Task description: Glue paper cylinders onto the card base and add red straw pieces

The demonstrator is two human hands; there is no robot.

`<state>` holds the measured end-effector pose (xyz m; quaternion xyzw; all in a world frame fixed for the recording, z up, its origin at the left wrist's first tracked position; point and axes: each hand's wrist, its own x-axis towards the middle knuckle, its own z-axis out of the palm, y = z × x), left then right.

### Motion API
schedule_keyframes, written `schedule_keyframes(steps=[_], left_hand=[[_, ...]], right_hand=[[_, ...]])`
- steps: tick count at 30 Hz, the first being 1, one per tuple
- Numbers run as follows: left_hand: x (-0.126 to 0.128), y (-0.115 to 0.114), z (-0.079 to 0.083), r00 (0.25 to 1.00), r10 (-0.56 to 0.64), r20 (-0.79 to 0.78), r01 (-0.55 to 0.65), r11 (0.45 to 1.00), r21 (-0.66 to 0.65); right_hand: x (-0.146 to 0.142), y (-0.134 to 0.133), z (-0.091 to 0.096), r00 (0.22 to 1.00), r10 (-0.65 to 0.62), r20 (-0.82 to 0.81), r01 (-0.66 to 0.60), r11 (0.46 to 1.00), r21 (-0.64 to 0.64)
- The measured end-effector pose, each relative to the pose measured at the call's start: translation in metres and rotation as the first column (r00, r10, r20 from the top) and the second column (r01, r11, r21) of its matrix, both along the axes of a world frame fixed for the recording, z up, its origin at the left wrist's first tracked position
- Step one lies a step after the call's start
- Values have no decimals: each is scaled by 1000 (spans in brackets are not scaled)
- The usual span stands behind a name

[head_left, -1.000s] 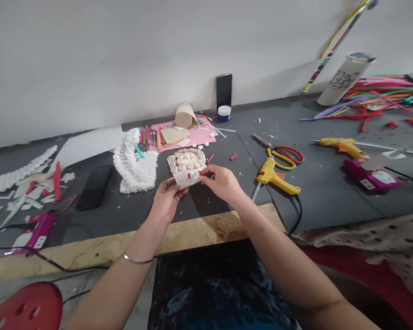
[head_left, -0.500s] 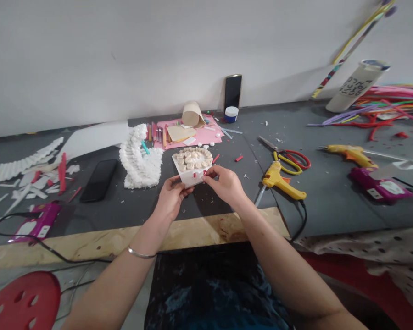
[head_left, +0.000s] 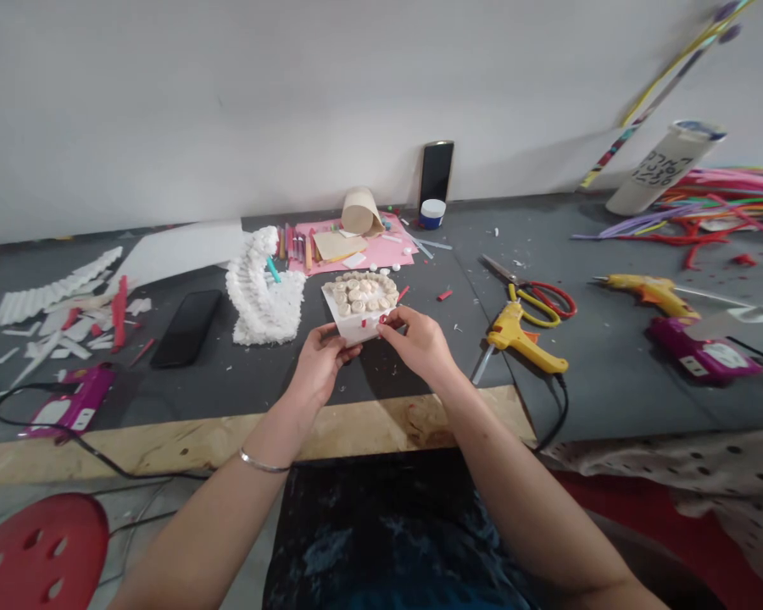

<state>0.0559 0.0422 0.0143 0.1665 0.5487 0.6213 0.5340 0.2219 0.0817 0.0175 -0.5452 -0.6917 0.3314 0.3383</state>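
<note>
both grips sit close together, clamped on a small white base (head_left: 354, 329) held over a dark table (head_left: 598, 398). the left grip (head_left: 321, 364) pinches the base at its near left corner. the right grip (head_left: 418, 343) pinches its front edge, just beside a tiny red scrap (head_left: 382, 319). beige discs (head_left: 356, 292) sit packed in a ring on top, between and just beyond the two grips. the base looks light and fairly stiff, though whether it is card or foam is hard to tell. the discs may be fragile or only lightly stuck, so its edges seem the safest place to hold. just beyond the left grip stands a fluffy white paper swirl (head_left: 264, 292), with a black phone (head_left: 187, 329) further left. right of the right grip lie a yellow glue gun (head_left: 515, 339) and scissors (head_left: 537, 298). a pink sheet (head_left: 349, 250) lies beyond both grips.
</note>
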Motion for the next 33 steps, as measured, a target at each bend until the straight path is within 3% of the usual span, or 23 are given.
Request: schedule_keyframes(steps=[9,16,29,33], left_hand=[[0,1,0,1000,-3,-10,3,1000,0],[4,0,9,1000,17,-13,-16,999,37],[10,10,30,989,-51,-136,63,994,87],[8,14,30,963,-87,-255,123,984,127]], right_hand=[[0,0,-2,1000,-3,-10,3,1000,-7],[3,0,3,998,37,-54,-37,999,-2],[22,16,16,996,24,-86,-25,1000,-5],[24,20,21,995,16,-99,-17,1000,-11]])
